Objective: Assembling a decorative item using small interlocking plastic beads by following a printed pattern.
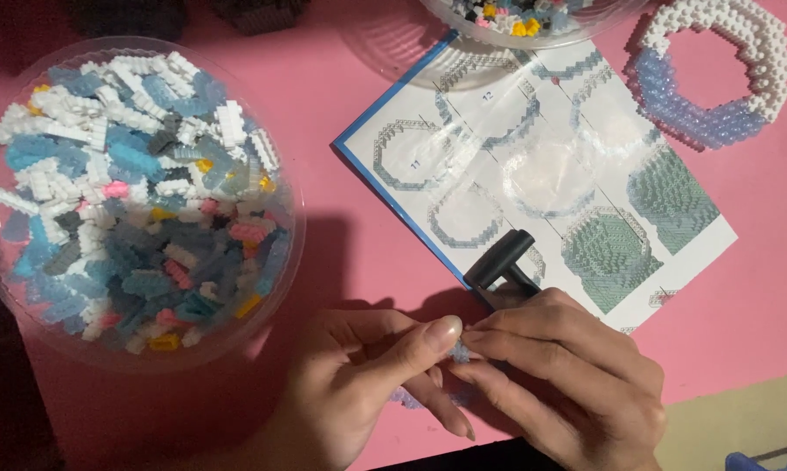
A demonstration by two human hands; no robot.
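Observation:
My left hand [367, 384] and my right hand [568, 366] meet at the bottom middle, over the pink mat [341, 227]. Together they pinch a small pale blue brick piece [459, 352], mostly hidden by the fingers. A black tool [501, 258] sticks out from under my right hand and rests on the instruction sheet [533, 166]. A round clear tub [136, 196] full of white, blue, grey, pink and yellow small bricks stands to the left of my hands.
A white and pale blue brick ring [716, 74] lies at the top right. A second clear tub of bricks [520, 22] overlaps the sheet's top edge. Dark objects sit at the top left. A beige surface shows at the bottom right.

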